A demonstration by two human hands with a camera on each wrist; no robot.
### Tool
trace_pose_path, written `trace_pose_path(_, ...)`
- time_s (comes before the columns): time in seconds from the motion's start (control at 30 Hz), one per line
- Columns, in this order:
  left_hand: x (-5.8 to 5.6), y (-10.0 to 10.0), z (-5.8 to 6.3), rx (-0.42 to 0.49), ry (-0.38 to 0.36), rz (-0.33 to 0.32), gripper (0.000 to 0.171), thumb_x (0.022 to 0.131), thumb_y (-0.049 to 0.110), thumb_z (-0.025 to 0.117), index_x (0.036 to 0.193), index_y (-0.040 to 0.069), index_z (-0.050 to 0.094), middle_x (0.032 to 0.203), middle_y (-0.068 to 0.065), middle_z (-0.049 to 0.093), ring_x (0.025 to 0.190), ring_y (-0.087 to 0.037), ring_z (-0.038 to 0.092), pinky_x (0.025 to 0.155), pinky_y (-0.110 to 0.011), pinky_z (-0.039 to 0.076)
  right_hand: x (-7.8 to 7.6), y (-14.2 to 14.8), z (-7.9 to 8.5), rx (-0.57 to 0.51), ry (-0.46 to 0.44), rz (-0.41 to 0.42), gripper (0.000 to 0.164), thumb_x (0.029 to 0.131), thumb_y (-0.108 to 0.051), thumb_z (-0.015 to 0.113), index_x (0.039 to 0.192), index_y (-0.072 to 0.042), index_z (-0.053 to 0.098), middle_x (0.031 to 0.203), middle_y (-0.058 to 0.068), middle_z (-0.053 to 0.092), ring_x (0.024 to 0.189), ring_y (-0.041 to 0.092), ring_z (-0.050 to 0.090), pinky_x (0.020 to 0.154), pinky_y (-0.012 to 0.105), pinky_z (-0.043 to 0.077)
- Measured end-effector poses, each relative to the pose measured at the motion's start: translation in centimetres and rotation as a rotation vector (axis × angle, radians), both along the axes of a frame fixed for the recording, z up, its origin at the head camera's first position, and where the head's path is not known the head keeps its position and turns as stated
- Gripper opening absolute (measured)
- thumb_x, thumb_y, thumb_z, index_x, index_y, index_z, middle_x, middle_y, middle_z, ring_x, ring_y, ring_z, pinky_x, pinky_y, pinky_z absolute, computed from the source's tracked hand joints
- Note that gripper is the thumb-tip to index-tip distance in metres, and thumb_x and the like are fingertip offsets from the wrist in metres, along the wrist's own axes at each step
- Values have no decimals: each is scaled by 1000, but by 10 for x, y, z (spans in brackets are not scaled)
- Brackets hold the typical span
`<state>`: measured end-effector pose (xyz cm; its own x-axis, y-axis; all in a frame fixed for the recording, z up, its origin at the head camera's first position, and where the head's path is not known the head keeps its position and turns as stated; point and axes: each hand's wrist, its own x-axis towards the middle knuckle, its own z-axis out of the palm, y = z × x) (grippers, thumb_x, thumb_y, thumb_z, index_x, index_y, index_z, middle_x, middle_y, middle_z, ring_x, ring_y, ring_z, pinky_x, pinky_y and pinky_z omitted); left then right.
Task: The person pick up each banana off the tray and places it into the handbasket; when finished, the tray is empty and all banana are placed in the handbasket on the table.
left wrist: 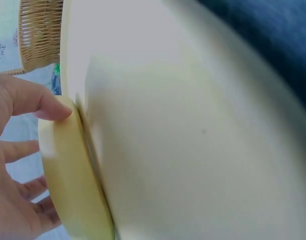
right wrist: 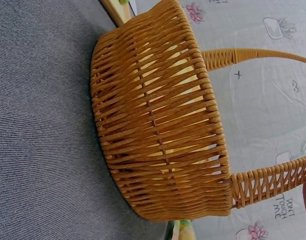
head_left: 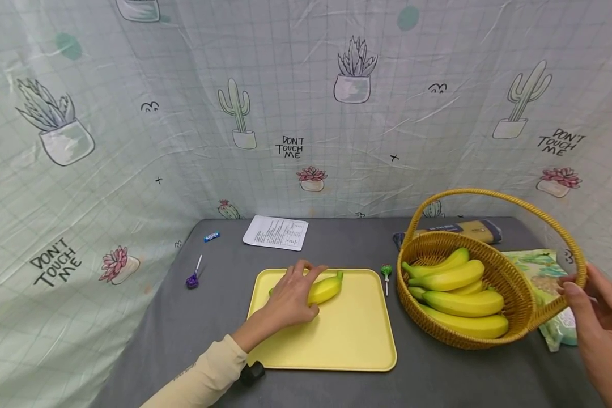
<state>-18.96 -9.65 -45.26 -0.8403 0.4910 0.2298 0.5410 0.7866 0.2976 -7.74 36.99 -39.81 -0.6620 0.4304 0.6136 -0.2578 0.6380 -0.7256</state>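
Note:
In the head view a yellow banana (head_left: 325,290) lies on the yellow tray (head_left: 352,345), its stem end pointing right. My left hand (head_left: 293,297) reaches over it from above and grips it between thumb and fingers, covering its left half. The left wrist view shows the thumb pressed to the side of the banana (left wrist: 75,175), which lies along the tray surface. At the right, my right hand (head_left: 602,317) holds the handle (head_left: 573,255) of a wicker basket (head_left: 520,294). Several bananas (head_left: 464,300) lie inside that basket, which stands on the table.
Between tray and basket lies a green lollipop (head_left: 386,272). A purple lollipop (head_left: 192,280), a small blue wrapped candy (head_left: 211,236) and a printed white packet (head_left: 276,232) lie farther left and back. Behind the basket are a long package (head_left: 461,229) and a green bag (head_left: 540,277).

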Motion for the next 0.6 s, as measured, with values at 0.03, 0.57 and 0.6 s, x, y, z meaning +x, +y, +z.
trace_pose_path(0.03, 0, 0, 0, -2, 8, -6, 81, 76, 9, 79, 152, 18, 56, 134, -13, 52, 93, -25, 50, 69, -35, 45, 0, 0, 0, -1, 0, 0, 47, 107, 2, 57, 152, -9, 58, 111, -20, 60, 94, -3, 57, 86, 5, 40)
trace_pose_path(0.57, -3, 3, 0, 2, -52, -70, 66, 79, 2, 76, 142, 14, 62, 119, -5, 63, 99, -22, 58, 78, -39, 52, 0, -1, 1, -48, -21, 3, 47, 108, 0, 56, 153, -10, 57, 111, -18, 59, 98, -3, 57, 85, 6, 39)
trace_pose_path(0.6, -2, 3, 0, 0, -57, -70, 66, 79, 2, 76, 142, 15, 62, 118, -4, 63, 99, -21, 58, 78, -39, 52, 0, -1, 0, -49, -22, 3, 47, 108, 0, 56, 153, -10, 57, 111, -18, 60, 98, -3, 57, 85, 6, 39)
